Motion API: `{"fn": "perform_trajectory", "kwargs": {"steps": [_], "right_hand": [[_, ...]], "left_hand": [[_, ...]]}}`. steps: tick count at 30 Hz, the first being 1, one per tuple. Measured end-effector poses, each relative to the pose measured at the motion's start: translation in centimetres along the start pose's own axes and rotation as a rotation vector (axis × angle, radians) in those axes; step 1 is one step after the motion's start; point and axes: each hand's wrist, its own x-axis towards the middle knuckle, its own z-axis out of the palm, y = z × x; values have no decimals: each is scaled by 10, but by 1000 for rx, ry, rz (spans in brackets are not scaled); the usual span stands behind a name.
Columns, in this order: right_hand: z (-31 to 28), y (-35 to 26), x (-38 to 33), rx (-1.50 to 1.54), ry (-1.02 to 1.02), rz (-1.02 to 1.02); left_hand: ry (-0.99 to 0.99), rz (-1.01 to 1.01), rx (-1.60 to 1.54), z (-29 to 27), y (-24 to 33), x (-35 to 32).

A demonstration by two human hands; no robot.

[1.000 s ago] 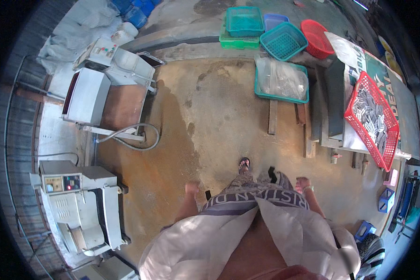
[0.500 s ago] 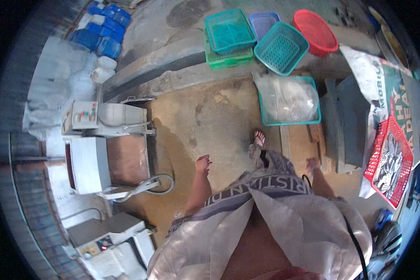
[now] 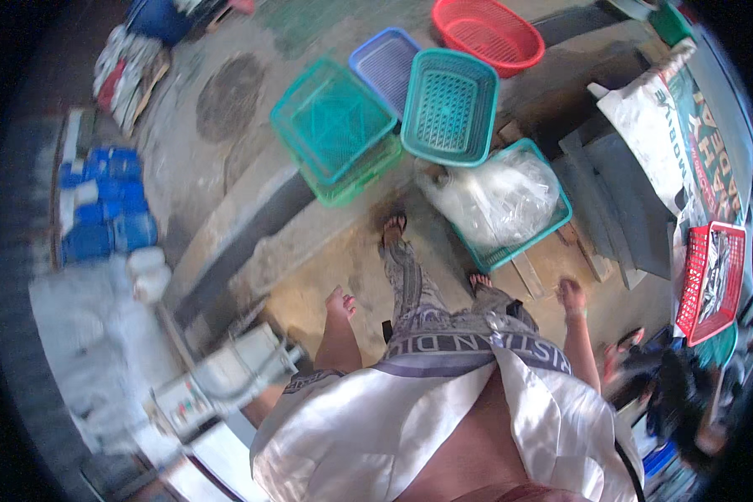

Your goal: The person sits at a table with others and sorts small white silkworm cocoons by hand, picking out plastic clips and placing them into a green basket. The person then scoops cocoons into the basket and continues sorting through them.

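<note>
The left hand (image 3: 340, 302) hangs over the floor (image 3: 309, 314) at left, loosely open with its fingers part-curled. The right hand (image 3: 571, 295) is blurred and its fingers merge, so I cannot tell how far its grip is closed or whether anything is in it. Just beyond it, at right of centre, sits a teal basket (image 3: 530, 241), its floor mostly hidden under a bulging clear plastic bag (image 3: 502, 199) whose contents are hard to make out. Farther off, another teal basket (image 3: 448, 109) partly covers a blue tray (image 3: 383, 60), and a stacked teal crate (image 3: 333, 119) hides most of the green crate (image 3: 349, 186) beneath. At far right, a red basket (image 3: 692, 289) holds grey pieces too small to identify. Near right, another person's foot (image 3: 630, 338) shows, the rest dark and blurred. A pale machine (image 3: 234, 364) at near left is partly hidden by the wearer's shirt (image 3: 343, 427).
</note>
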Motion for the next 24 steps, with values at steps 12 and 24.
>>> {"fn": "perform_trajectory", "kwargs": {"steps": [12,24], "right_hand": [[76,158,-509,-162,66,1097],[234,-23,-486,-147,620,1542]], "left_hand": [[-606,-257,-129,304,273,205],[-225,-116,-465,331,333,297]]}}
